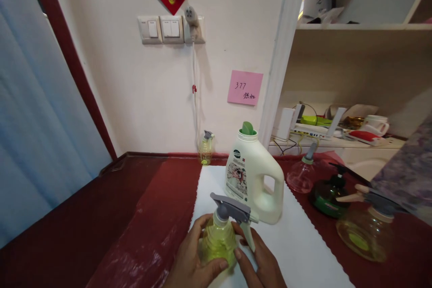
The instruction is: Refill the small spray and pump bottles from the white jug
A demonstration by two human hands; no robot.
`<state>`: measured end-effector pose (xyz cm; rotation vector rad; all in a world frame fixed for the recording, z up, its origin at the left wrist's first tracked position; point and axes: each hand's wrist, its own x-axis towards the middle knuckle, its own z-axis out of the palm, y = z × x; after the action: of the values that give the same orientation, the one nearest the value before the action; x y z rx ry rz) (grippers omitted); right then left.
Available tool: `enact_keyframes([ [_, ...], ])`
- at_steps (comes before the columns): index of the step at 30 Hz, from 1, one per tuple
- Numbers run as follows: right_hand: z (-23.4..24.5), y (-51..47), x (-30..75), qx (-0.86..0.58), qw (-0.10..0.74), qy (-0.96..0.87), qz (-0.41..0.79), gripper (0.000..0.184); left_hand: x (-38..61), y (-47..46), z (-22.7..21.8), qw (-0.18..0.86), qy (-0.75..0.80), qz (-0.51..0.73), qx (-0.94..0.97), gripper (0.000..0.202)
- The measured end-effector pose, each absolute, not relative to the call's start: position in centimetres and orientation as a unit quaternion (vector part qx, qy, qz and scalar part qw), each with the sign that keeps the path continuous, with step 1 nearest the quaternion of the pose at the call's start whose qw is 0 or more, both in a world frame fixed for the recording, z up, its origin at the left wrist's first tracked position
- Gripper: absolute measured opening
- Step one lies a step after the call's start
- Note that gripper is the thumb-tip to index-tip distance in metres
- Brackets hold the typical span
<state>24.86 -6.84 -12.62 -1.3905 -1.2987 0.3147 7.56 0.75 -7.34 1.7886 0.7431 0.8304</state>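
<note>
A yellow-green spray bottle (219, 239) with a grey and pale green trigger head stands between my two hands, over a white sheet (297, 243). My left hand (194, 252) wraps its left side, thumb across the front. From the right, my right hand (258, 258) closes around the bottle under the trigger, its fingers partly hidden behind it. Just beyond stands a large pale green detergent jug (251, 175) with a handle and a floral label. Its mouth shows a green spout piece without a cap.
A small yellow spray bottle (205, 147) stands by the wall. On the right are a clear pinkish bottle (301, 174), a dark green pump bottle (330, 193) and an amber spray bottle (366, 229). A shelf (337, 144) holds a router. A blue curtain (50, 99) hangs left.
</note>
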Motion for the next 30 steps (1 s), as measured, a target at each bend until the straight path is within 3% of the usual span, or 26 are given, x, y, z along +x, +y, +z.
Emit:
enact_keyframes([
  [6,-8.3,-7.5,27.2,-0.625,0.611,-0.461,0.153,0.042,7.5,1.3,-8.6,0.467,0.316,0.327,0.759,0.074],
  [11,-1.2,-8.6,30.5,-0.623,0.567,-0.536,0.052,0.035,7.6,1.4,-9.1,0.461,0.321,0.325,0.761,0.078],
  [16,4.7,-7.9,29.6,-0.595,0.404,-0.694,-0.027,0.039,7.6,1.1,-9.0,0.466,0.32,0.324,0.759,0.077],
  [20,5.9,-6.8,28.2,-0.595,0.314,-0.74,0.02,0.022,7.5,0.9,-8.9,0.456,0.326,0.319,0.764,0.078],
  [30,9.9,-9.1,30.5,-0.596,0.395,-0.691,-0.109,0.033,7.5,0.1,-6.9,0.465,0.387,0.278,0.746,0.081],
])
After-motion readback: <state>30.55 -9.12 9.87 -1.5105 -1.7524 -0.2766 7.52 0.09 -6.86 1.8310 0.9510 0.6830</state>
